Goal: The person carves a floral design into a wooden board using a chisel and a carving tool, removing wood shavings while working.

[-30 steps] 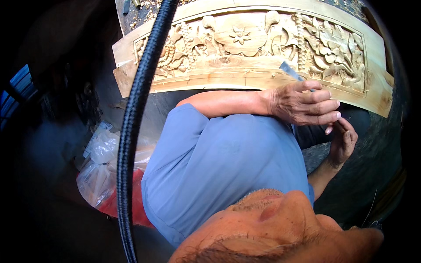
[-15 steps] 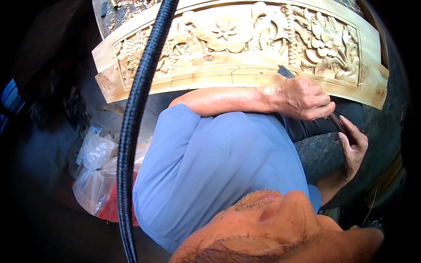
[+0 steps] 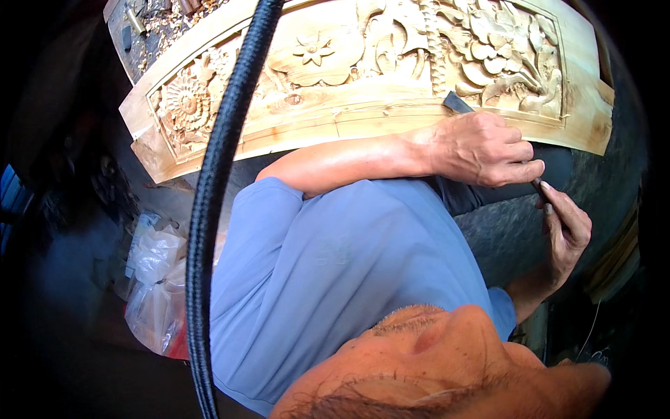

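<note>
My left hand [image 3: 481, 150] is wrapped around a chisel [image 3: 457, 103]. Its flat dark blade sticks out beyond the fist and lies over the plain lower border of a carved wooden panel [image 3: 391, 120]. At the other end of the tool, the fingertips of my right hand [image 3: 569, 234] pinch the dark handle tip. Most of the handle is hidden inside my left fist. Flowers, leaves and a twisted column stand out in relief on the pale panel, and pencil lines run along its border. Whether the blade touches the wood, I cannot tell.
A thick black braided cable [image 3: 227, 153] crosses the view at left. Wood shavings [image 3: 171, 35] and several tools lie on the bench behind the panel. A clear plastic bag [image 3: 157, 279] sits at my left on something red. Boards [image 3: 618, 255] are stacked at far right.
The panel has shifted up and left in the view and turned slightly. My right fingers have closed in on the handle tip, while my left hand keeps its grip.
</note>
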`<state>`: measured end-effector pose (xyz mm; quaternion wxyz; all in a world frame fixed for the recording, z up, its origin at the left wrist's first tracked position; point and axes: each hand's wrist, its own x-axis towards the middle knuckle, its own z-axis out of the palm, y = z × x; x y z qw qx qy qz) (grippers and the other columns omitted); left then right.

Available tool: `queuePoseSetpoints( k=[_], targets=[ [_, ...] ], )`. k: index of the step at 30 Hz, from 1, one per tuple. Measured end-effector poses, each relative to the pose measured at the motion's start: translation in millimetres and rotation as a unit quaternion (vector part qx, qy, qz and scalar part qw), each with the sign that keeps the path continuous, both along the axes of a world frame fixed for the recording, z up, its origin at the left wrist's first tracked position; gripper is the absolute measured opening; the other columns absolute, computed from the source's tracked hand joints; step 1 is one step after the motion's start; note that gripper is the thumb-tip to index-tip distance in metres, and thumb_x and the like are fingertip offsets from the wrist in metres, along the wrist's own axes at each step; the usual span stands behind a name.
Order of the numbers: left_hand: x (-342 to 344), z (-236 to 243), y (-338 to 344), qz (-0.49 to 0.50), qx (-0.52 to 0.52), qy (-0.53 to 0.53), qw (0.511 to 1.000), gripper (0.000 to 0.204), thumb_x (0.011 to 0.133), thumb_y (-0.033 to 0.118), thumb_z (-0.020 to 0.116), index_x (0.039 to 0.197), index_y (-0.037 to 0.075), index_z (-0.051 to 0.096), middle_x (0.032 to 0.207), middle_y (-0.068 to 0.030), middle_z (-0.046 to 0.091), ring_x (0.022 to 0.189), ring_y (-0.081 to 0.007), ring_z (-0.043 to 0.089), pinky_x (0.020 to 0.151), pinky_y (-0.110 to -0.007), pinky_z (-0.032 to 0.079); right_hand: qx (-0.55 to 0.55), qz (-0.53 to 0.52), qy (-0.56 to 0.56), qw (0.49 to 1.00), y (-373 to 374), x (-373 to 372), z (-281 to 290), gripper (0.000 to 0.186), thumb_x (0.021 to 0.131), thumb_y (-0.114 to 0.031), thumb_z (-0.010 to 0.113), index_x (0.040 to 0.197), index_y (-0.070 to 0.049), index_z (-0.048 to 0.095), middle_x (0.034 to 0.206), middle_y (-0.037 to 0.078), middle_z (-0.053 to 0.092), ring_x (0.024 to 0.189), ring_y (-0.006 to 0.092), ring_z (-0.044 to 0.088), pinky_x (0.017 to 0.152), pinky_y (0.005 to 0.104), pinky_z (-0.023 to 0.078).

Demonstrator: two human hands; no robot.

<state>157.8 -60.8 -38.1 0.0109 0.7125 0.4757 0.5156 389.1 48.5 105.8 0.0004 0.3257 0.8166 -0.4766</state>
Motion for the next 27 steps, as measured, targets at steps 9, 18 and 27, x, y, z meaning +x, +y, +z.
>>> queuePoseSetpoints(
  k=[9,18,27],
  targets=[
    [0.2,-4.2,0.9,-0.015,0.005,-0.008,1.000,0.037,0.091,0.020,0.072,0.127,0.013,0.071,0.085,0.0026,0.056,0.073,-0.0120,0.061,0.058,-0.029,0.048,0.068,0.057,0.029,0.996,3.8,-11.7,1.6,0.033,0.092,0.016,0.070,0.123,0.007,0.078,0.105,0.023,0.081,0.095,0.0262,0.081,0.083,0.0313,0.061],
    [1.0,-4.0,2.1,-0.014,0.007,-0.012,1.000,0.039,0.091,0.019,0.072,0.129,0.013,0.070,0.085,0.0021,0.054,0.073,-0.0128,0.060,0.058,-0.030,0.047,0.099,0.081,0.035,0.991,7.3,-12.3,2.4,0.031,0.089,0.017,0.073,0.118,0.008,0.079,0.105,0.024,0.082,0.098,0.0295,0.083,0.083,0.0330,0.064],
    [-1.2,-5.6,3.7,-0.014,-0.030,-0.023,0.999,0.037,0.092,0.017,0.070,0.128,0.015,0.071,0.081,0.0013,0.053,0.069,-0.0144,0.063,0.055,-0.031,0.054,0.085,0.074,0.053,0.992,16.7,-16.4,-5.9,0.030,0.088,0.017,0.074,0.117,0.008,0.079,0.098,0.021,0.080,0.088,0.0249,0.081,0.076,0.0307,0.061]
  ],
)
